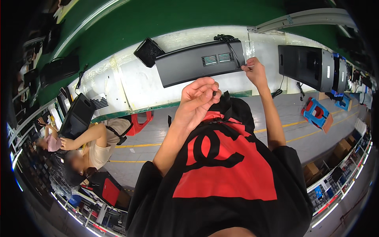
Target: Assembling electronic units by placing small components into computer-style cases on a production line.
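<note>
Shirt logo [217,160], unit lbls [328,72] prob. illegible

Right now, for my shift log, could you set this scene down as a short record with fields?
Left hand: raised near the casing's front edge, fingertips pinching a small dark piece
Right hand: at the casing's right end; grip unclear
Casing: long, dark grey, lying on the white bench, two vent grids showing
Cord: black, bunched at the casing's far edge
Left of casing: small black box
Floor, right: blue-and-red stool
Nearby: a co-worker at far left
</note>
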`<state>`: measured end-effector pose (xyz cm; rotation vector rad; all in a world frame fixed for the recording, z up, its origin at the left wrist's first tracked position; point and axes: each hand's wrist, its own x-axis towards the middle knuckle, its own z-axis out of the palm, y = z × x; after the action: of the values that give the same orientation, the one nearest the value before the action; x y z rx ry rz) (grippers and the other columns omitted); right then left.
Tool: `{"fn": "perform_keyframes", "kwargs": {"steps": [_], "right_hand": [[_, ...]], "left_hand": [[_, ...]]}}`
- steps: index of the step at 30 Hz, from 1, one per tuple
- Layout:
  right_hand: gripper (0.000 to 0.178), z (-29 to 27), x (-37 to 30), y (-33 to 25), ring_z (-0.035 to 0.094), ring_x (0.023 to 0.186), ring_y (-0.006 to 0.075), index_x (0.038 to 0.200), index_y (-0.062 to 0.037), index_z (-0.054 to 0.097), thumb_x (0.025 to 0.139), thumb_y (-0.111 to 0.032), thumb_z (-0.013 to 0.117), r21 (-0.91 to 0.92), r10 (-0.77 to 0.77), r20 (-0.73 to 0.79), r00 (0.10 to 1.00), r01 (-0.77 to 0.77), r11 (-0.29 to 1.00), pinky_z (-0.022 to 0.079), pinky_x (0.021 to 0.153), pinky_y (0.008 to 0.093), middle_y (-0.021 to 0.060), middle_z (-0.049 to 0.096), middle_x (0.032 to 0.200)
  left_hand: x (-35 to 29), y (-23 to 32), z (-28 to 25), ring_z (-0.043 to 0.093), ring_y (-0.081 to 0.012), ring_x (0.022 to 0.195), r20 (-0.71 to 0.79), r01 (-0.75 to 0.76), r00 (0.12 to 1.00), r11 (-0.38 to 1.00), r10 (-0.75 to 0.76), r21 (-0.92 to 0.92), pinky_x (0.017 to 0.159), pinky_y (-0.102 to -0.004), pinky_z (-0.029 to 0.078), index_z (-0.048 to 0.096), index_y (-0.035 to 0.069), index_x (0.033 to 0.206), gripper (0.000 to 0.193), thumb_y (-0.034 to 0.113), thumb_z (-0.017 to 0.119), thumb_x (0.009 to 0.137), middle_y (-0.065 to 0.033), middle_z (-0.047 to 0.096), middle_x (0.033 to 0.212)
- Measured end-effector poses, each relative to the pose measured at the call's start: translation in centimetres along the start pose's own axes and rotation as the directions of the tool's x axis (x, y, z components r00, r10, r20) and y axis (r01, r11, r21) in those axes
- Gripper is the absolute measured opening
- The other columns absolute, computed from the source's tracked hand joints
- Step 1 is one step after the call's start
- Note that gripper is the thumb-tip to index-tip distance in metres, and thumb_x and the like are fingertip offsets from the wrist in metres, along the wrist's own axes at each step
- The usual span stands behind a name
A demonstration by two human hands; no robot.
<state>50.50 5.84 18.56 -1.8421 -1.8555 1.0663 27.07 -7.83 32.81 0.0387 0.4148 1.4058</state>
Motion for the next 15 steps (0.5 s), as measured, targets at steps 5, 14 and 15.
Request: {"fn": "perform_keyframes", "kwargs": {"steps": [5, 14, 15], "right_hand": [[0.014, -4.8, -7.8, -12.7, 0.060, 0.083, 0.0149, 0.097, 0.0050, 0.058, 0.086, -0.003, 0.062, 0.457, -0.223, -0.185, 0.957, 0.284, 0.843, 0.047, 0.077, 0.0261, 0.0109, 0.062, 0.087], [0.025, -6.7, -12.5, -19.5, 0.061, 0.069, 0.0250, 0.083, 0.0037, 0.066, 0.060, 0.010, 0.071, 0.238, -0.778, -0.186, 0.600, 0.796, 0.557, 0.048, 0.060, 0.0308, 0.0116, 0.062, 0.081], [0.025, -6.6, -12.5, -19.3, 0.061, 0.069, 0.0243, 0.082, 0.0029, 0.067, 0.059, 0.010, 0.071, 0.185, -0.793, -0.169, 0.586, 0.809, 0.558, 0.048, 0.059, 0.0302, 0.0104, 0.062, 0.081]], "left_hand": [[-0.9, 0.7, 1.4, 0.060, -0.0195, 0.083, 0.010, -0.100, 0.995, 0.971, 0.100, 0.217, 0.072, -0.0285, 0.050, 0.057, -0.003, 0.108, 0.031, -0.005, 0.068, 0.079, -0.0109, 0.063, 0.094], [-1.1, 0.6, 2.7, 0.062, -0.0168, 0.088, 0.039, -0.173, 0.985, 0.923, 0.170, 0.343, 0.078, -0.0261, 0.053, 0.057, -0.006, 0.106, 0.031, -0.008, 0.069, 0.077, -0.0121, 0.063, 0.095], [-1.1, 0.6, 2.5, 0.063, -0.0162, 0.089, 0.042, -0.159, 0.987, 0.911, 0.155, 0.380, 0.079, -0.0260, 0.053, 0.057, -0.006, 0.106, 0.031, -0.008, 0.069, 0.077, -0.0120, 0.064, 0.096]]}}
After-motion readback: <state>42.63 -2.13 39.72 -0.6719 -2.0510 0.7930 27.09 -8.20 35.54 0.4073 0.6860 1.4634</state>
